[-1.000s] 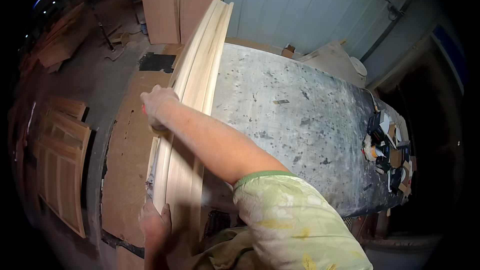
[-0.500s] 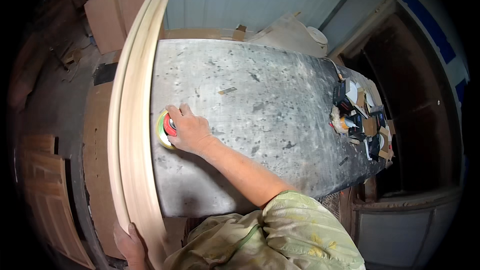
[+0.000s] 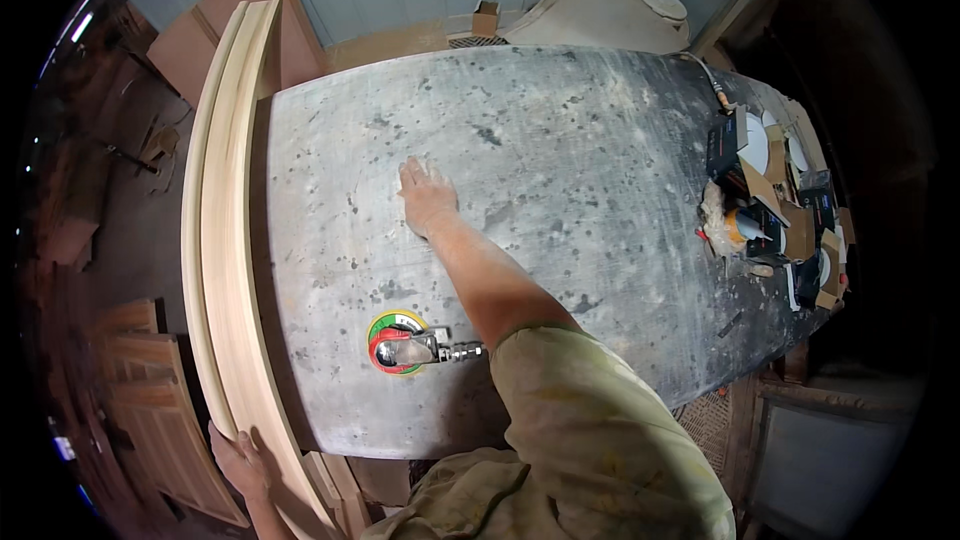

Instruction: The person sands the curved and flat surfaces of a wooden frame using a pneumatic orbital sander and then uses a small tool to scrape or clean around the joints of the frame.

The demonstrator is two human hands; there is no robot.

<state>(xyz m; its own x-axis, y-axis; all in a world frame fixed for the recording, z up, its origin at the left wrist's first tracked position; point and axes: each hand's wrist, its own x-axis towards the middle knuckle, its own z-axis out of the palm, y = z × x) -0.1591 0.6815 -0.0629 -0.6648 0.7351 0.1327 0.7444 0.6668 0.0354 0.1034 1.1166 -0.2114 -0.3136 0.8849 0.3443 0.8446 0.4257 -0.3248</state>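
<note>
My left hand (image 3: 243,462) grips the near end of a long pale wooden moulding (image 3: 228,230), its thumb over the face. The moulding runs along the table's left edge. Out over the grey, speckled table (image 3: 560,230), my right hand (image 3: 428,198) lies palm down with fingers apart and fingertips at the surface. Anything under those fingers is hidden. A round air sander (image 3: 396,344), with a red body, a metal lever and a green and yellow rim, rests on the table nearer to me, apart from both hands.
Opened dark boxes (image 3: 765,180) with white discs crowd the table's right end, beside a bottle with an orange band (image 3: 745,225). An air hose (image 3: 712,80) lies at the far right corner. Wooden panels (image 3: 160,410) stand on the floor at left.
My right hand has let go of the sander and reached farther over the table. The sander now sits nearer to me. A small grey strip seen before is now out of sight around my right hand.
</note>
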